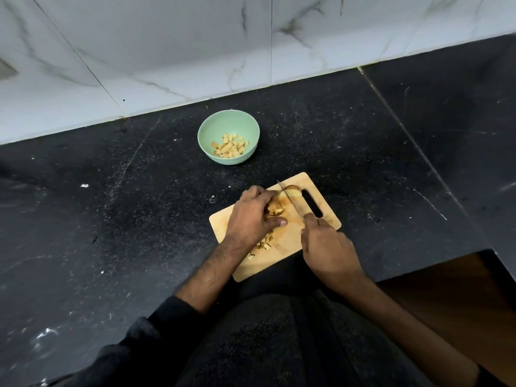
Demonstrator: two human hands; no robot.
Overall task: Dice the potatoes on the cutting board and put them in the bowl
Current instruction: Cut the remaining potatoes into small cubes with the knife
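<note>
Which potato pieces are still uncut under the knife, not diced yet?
The potato held by the left hand at the board's far end, under the knife. The piles by the wrist and in the bowl are diced.

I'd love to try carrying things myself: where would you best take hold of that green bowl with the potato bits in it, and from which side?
Probably by the rim of the bowl, on its left side. It stands upright and open on the counter, with nothing beside it there, so thumb inside and fingers outside should hold. The diced potato lies low against the right-hand wall, and a lift kept level should not spill it.
</note>
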